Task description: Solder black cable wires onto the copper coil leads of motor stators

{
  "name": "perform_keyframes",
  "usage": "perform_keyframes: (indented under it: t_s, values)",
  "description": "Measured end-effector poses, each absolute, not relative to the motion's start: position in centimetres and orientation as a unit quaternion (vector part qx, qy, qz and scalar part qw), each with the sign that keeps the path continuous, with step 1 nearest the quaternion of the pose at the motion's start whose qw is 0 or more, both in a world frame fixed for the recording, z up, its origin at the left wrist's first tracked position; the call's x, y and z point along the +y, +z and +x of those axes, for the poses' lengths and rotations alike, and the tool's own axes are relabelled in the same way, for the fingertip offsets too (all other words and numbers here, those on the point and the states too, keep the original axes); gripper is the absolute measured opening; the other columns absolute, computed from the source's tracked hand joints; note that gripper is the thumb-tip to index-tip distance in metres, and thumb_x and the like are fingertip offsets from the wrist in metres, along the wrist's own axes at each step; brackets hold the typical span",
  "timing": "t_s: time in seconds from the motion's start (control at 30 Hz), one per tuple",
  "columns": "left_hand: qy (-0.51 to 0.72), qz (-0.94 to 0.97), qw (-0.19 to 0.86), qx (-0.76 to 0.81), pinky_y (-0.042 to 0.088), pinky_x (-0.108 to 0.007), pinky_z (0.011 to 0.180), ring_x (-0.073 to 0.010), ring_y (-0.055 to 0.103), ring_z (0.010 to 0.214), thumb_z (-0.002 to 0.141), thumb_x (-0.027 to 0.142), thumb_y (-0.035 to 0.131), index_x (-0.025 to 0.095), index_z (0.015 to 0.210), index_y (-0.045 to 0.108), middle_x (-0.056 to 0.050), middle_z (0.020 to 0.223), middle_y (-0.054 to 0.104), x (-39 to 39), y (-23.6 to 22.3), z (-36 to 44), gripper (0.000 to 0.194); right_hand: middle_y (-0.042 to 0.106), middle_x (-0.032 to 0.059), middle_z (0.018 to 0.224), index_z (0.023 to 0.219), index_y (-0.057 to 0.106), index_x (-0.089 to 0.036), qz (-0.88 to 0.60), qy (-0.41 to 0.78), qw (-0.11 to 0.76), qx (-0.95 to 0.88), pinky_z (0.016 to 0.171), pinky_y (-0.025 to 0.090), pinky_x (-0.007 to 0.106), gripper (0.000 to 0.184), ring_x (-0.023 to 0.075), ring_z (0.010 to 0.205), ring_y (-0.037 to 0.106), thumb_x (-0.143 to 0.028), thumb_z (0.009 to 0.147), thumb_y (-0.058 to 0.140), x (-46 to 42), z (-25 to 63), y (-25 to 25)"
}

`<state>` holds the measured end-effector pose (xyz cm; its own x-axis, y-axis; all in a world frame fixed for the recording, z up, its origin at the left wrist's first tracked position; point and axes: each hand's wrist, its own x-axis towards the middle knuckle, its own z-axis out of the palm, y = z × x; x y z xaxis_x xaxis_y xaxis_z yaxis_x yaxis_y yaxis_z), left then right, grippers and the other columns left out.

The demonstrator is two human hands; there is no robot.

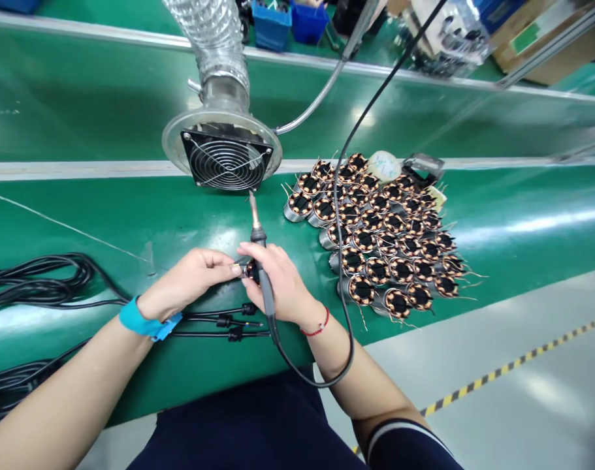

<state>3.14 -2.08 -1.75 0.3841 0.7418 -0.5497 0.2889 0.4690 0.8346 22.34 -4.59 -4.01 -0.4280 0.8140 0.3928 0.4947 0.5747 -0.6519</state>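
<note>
My left hand [187, 284] pinches a small dark wound part [251, 271] with thin leads, mostly hidden by my fingers. My right hand [282, 281] is shut around a soldering iron [260, 258], right beside that part. The iron's metal tip [253, 210] points up and away, toward the fan. To the right of my hands lies a dense group of copper-wound motor stators in metal cans [375, 241], their wire ends sticking out. The iron's black cord [343, 228] loops under my right wrist and runs up out of view.
A round fume extractor with a grilled fan [226, 156] and silver duct stands beyond my hands on the green bench [130, 215]. Coiled black cables [32, 281] and several connector leads [223, 321] lie left and below. Blue bins [272, 23] stand beyond the bench.
</note>
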Motion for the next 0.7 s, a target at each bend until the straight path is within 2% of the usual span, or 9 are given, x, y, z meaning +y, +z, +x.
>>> perform_keyframes:
  t_s: [0.1, 0.17, 0.27, 0.33, 0.4, 0.47, 0.6, 0.7]
  values:
    - [0.188, 0.485, 0.668, 0.533, 0.032, -0.022, 0.049, -0.0099, 0.038, 0.05, 0.081, 0.047, 0.059, 0.016, 0.071, 0.068, 0.003, 0.054, 0.049, -2.0, -1.4, 2.7, 0.034, 0.069, 0.0068, 0.105, 0.127, 0.047, -0.021, -0.421, 0.182, 0.35, -0.817, 0.081, 0.046, 0.038, 0.039, 0.0213, 0.091, 0.06, -0.022, 0.088, 0.051, -4.7, 22.1, -4.1]
    - [0.197, 0.48, 0.674, 0.526, 0.031, -0.022, 0.05, -0.0104, 0.039, 0.051, 0.083, 0.046, 0.055, 0.016, 0.073, 0.069, 0.002, 0.055, 0.049, -1.9, -1.2, 2.4, 0.034, 0.071, 0.0041, 0.097, 0.123, 0.051, -0.022, -0.434, 0.162, 0.366, -0.807, 0.08, 0.045, 0.036, 0.034, 0.0196, 0.085, 0.061, -0.021, 0.089, 0.05, -4.7, 21.9, -4.3]
    - [0.16, 0.518, 0.689, 0.481, 0.036, -0.022, 0.057, -0.012, 0.045, 0.06, 0.083, 0.045, 0.058, 0.016, 0.08, 0.07, -0.001, 0.066, 0.057, -1.9, -1.4, 2.3, 0.031, 0.073, 0.0016, 0.092, 0.12, 0.052, -0.022, -0.459, 0.161, 0.399, -0.778, 0.081, 0.044, 0.034, 0.03, 0.0173, 0.084, 0.062, -0.02, 0.09, 0.049, -4.7, 21.5, -4.5]
    - [0.142, 0.564, 0.672, 0.459, 0.037, -0.023, 0.061, -0.0125, 0.046, 0.062, 0.081, 0.048, 0.06, 0.016, 0.076, 0.067, 0.0, 0.066, 0.057, -1.9, -2.0, 2.6, 0.033, 0.073, 0.0019, 0.093, 0.119, 0.052, -0.021, -0.479, 0.163, 0.402, -0.763, 0.082, 0.044, 0.033, 0.029, 0.0167, 0.086, 0.063, -0.02, 0.09, 0.05, -4.6, 21.1, -4.6]
    - [0.159, 0.588, 0.639, 0.469, 0.037, -0.024, 0.062, -0.0129, 0.046, 0.063, 0.078, 0.051, 0.06, 0.016, 0.069, 0.063, 0.001, 0.064, 0.055, -1.9, -2.6, 3.0, 0.037, 0.072, 0.003, 0.093, 0.117, 0.054, -0.019, -0.501, 0.152, 0.379, -0.763, 0.083, 0.043, 0.033, 0.027, 0.0173, 0.086, 0.062, -0.02, 0.09, 0.049, -4.4, 20.7, -4.5]
    - [0.206, 0.573, 0.606, 0.511, 0.036, -0.024, 0.06, -0.0131, 0.045, 0.062, 0.076, 0.052, 0.061, 0.016, 0.07, 0.063, 0.001, 0.063, 0.054, -1.6, -2.9, 3.1, 0.037, 0.07, 0.0047, 0.094, 0.118, 0.055, -0.018, -0.519, 0.131, 0.347, -0.77, 0.086, 0.043, 0.034, 0.028, 0.019, 0.09, 0.06, -0.02, 0.09, 0.048, -4.3, 20.6, -3.8]
    - [0.304, 0.471, 0.572, 0.598, 0.035, -0.023, 0.06, -0.0121, 0.047, 0.065, 0.074, 0.039, 0.065, 0.015, 0.082, 0.065, 0.002, 0.068, 0.057, 0.0, -2.0, 2.0, 0.024, 0.068, 0.0058, 0.098, 0.121, 0.055, -0.02, -0.527, 0.088, 0.289, -0.794, 0.091, 0.039, 0.035, 0.03, 0.0209, 0.101, 0.056, -0.02, 0.091, 0.048, -5.8, 21.6, -0.8]
    - [0.352, 0.428, 0.553, 0.622, 0.035, -0.021, 0.062, -0.0103, 0.048, 0.067, 0.073, 0.026, 0.067, 0.016, 0.083, 0.064, 0.003, 0.073, 0.06, 2.2, -1.3, 0.7, 0.014, 0.065, 0.0034, 0.084, 0.121, 0.054, -0.02, -0.521, 0.058, 0.238, -0.818, 0.085, 0.041, 0.034, 0.028, 0.0186, 0.085, 0.056, -0.021, 0.095, 0.044, -8.4, 23.1, 2.1]
